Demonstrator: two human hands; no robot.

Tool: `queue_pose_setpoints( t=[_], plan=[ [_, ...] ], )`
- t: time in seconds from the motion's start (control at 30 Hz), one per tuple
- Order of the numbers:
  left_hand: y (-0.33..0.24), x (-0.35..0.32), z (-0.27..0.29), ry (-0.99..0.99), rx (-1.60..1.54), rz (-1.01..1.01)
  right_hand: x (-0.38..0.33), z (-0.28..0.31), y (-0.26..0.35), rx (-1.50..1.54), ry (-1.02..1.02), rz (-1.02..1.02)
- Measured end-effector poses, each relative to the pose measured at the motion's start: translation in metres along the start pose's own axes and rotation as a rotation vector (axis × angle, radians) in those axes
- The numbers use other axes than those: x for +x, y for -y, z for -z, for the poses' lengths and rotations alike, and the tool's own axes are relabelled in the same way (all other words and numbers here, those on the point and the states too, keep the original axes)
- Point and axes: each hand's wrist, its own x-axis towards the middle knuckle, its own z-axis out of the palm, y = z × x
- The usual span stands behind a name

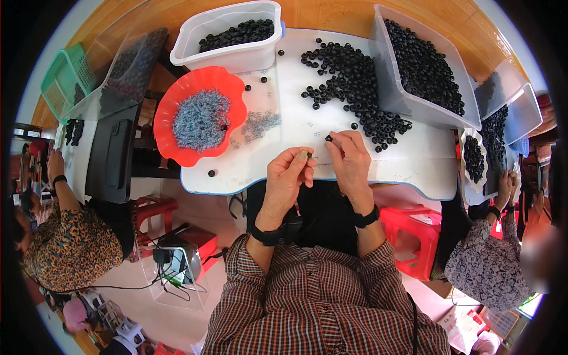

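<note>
checked shirt [313,296] below, left hand [289,176] and right hand [352,163] each pinch a bead [329,138] by the bare table edge [225,189].

Open table [417,163] runs along the near edge to the right of the right hand [350,160], below the heap of beads [358,97]. Ahead of the left hand [288,170], a bare strip leads between the bowl [166,133] and the heap toward the far edge. The bowl blocks the left, a loose bead [212,173] just beside it; the tub [231,59] and high-walled bin [435,112] stand behind as barriers
</note>
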Motion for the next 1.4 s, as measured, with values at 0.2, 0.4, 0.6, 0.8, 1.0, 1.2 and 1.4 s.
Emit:
queue_pose_setpoints(
  t=[0.2, 0.4, 0.6, 0.8, 1.0, 1.2, 1.4],
  plan=[
    [-0.003, 0.002, -0.004, -0.017, 0.068, -0.022, -0.004, 0.003, 0.005, 0.079, -0.025, -0.057],
    [0.001, 0.001, -0.008, -0.007, 0.197, 0.011, -0.019, 0.016, 0.024, 0.393, 0.121, -0.094],
    [-0.006, 0.002, -0.015, 0.013, 0.25, 0.032, -0.021, 0.019, 0.018, 0.59, 0.216, -0.241],
    [-0.005, 0.008, -0.018, 0.0, 0.267, 0.06, -0.022, 0.017, 0.015, 0.724, 0.218, -0.281],
    [-0.008, 0.012, -0.022, -0.016, 0.366, 0.047, -0.02, 0.016, 0.011, 0.74, 0.185, -0.32],
    [-0.013, 0.018, -0.026, 0.008, 0.467, 0.031, -0.019, 0.014, 0.008, 0.725, 0.181, -0.375],
    [-0.017, 0.02, -0.026, 0.003, 0.481, 0.118, -0.017, 0.014, 0.009, 0.621, 0.149, -0.247]
  ],
)
